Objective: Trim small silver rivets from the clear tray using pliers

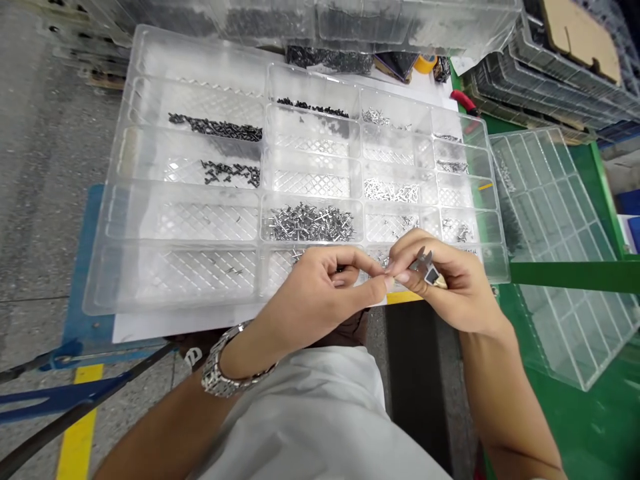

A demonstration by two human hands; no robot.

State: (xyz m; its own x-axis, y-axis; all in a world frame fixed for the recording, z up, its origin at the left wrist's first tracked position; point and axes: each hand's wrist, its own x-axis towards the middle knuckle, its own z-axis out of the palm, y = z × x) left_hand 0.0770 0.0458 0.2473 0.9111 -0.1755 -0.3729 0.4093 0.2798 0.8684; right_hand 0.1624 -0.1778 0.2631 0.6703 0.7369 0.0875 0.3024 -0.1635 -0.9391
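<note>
Indoors, left hand and right hand pinch something tiny, right also grasping calipers, by divided tray, grey floor.

Bright overhead light, glare on clear plastic, soft shadows, wide-angle bending at edges, slight blur around fingers

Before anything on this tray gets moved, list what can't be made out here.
Head view:
- Anything pinched between the left hand and right hand: too small, covered by fingertips.
- Tool: partly hidden by the right hand's fingers.
- Tray's near compartments: partly behind both hands.
- Silver pieces: too small and heaped to count.
- Upper bin: cut off by the top edge.
</note>
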